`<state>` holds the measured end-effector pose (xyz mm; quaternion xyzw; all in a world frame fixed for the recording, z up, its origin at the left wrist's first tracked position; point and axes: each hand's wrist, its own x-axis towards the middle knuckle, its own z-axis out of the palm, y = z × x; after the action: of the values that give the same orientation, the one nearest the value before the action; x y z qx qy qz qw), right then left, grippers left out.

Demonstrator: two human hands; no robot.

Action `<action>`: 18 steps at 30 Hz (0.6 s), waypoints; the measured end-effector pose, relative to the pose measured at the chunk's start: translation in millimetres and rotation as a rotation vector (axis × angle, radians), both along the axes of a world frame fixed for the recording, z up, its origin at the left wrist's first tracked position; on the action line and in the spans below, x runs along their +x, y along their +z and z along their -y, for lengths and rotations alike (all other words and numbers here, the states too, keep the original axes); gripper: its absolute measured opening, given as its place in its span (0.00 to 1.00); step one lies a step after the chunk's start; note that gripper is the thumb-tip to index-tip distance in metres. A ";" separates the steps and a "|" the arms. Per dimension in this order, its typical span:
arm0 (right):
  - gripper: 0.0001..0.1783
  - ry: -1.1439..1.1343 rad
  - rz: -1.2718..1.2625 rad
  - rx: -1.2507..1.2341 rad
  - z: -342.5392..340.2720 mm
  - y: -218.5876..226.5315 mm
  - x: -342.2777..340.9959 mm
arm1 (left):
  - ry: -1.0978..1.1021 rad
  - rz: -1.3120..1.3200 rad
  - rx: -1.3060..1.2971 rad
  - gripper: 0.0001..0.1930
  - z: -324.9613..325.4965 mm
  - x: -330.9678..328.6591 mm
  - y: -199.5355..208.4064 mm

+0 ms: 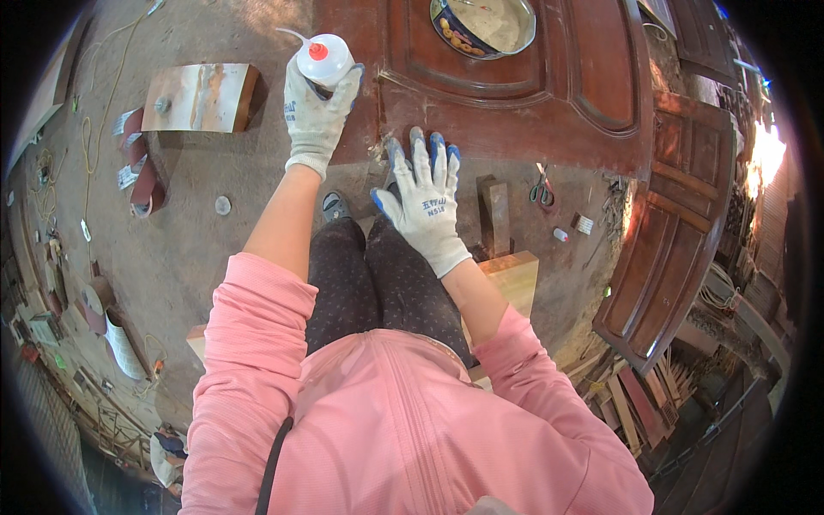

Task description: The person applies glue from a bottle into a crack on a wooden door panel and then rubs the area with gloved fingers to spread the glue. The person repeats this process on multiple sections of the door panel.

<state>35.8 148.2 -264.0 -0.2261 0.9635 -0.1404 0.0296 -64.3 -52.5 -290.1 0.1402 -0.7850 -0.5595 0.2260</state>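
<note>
My left hand, in a white work glove, is closed around a white squeeze bottle with a red cap and a thin bent spout. The bottle is beside the left edge of a dark reddish-brown wooden door with carved panels. My right hand, in a matching glove with blue on the fingertips, lies open with its fingers apart. Its fingertips reach the near edge of the door, and nothing is in it. A round patterned bowl holding pale powdery stuff sits on the door's far part.
Left of me stand a wooden block and curled sanding strips. Scissors and a small bottle lie right of my right hand. Another panelled door leans at the right, near scrap wood.
</note>
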 end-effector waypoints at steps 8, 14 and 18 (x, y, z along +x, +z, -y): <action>0.49 -0.061 0.023 -0.042 15.2 -0.4 -15.4 | 0.000 0.004 0.002 0.37 -1.0 0.2 0.2; 0.50 -0.043 0.030 0.049 22.4 -2.9 -9.2 | -0.004 -0.021 -0.030 0.37 0.2 0.9 -3.1; 0.49 -0.088 0.028 -0.055 19.5 -2.9 -15.5 | -0.003 0.015 -0.041 0.37 0.2 1.2 -0.4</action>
<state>20.3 128.7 -266.9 -0.1823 0.9677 -0.1711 0.0308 -63.1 -52.8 -290.5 0.1384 -0.7981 -0.5428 0.2220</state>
